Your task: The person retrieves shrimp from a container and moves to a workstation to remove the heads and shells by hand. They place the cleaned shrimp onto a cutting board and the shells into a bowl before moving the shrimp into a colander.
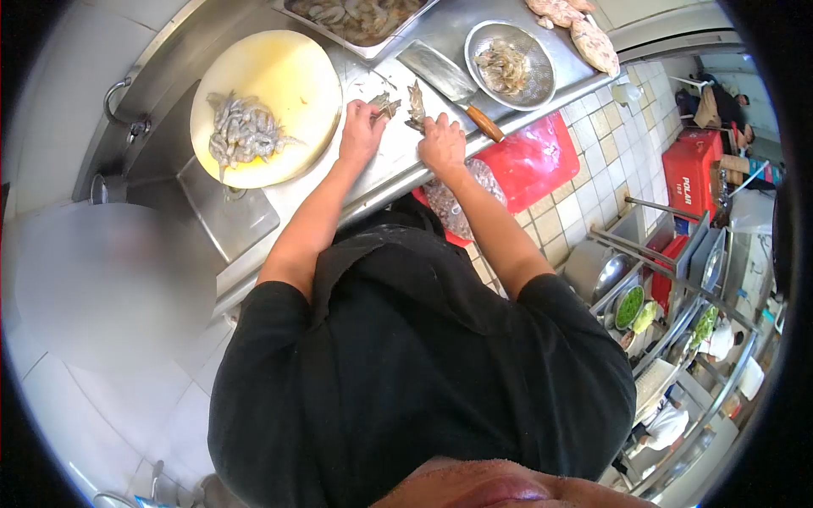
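My left hand (362, 134) is closed, thumb and fingers pinching a grey unpeeled shrimp (386, 107) over the steel counter. Close by on the right, my right hand (443, 146) has its fingers closed at the lower end of another dark shrimp (416, 103); the exact contact is partly hidden. Left of my hands, peeled shrimp (244, 129) lie piled on a thick round cutting board (292, 68). A cleaver (440, 74) with a wooden handle rests beyond my right hand. Beside it, a metal strainer (542, 83) holds small shrimp or shells.
A metal tray (373, 52) of unpeeled shrimp stands at the back. Raw meat (593, 44) lies at the counter's far right. Below the edge are a red container (542, 157) and a clear bag (464, 199). A sink is at left; shelves and people are at right.
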A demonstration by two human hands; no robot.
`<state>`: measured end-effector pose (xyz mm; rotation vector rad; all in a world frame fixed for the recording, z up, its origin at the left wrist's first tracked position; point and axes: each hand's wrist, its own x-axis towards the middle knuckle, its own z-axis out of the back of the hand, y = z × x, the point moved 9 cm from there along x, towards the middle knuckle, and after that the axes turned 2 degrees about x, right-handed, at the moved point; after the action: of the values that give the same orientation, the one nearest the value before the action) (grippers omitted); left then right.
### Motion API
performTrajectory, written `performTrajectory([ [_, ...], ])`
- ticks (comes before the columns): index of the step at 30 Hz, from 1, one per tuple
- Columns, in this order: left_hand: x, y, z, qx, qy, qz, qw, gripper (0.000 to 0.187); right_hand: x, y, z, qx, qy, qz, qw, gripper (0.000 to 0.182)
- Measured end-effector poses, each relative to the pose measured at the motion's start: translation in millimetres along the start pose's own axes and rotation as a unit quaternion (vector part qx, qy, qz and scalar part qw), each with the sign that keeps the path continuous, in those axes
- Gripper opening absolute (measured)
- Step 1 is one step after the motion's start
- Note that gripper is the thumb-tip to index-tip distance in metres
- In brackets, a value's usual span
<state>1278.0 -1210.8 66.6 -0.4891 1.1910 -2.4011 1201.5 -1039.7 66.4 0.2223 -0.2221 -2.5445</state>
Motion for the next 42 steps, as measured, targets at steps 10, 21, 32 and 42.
performTrajectory([
  [10, 7, 17, -17, 0.104, 0.117, -0.051, 0.986, 0.038, 23, -72, -58, 0.634, 0.014, -0.216, 0.743, 0.014],
  [21, -23, 32, 13, -0.204, 0.124, 0.167, 0.956, 0.037, 20, -21, -38, 0.887, 0.003, -0.186, 0.423, 0.027],
  [32, -69, 55, 25, -0.357, 0.182, 0.231, 0.886, 0.038, 32, 3, -22, 0.184, -0.069, -0.234, 0.952, 0.031],
  [42, -82, -5, 38, -0.335, 0.257, 0.243, 0.873, 0.032, -113, -3, 46, 0.817, -0.149, -0.183, 0.527, 0.013],
])
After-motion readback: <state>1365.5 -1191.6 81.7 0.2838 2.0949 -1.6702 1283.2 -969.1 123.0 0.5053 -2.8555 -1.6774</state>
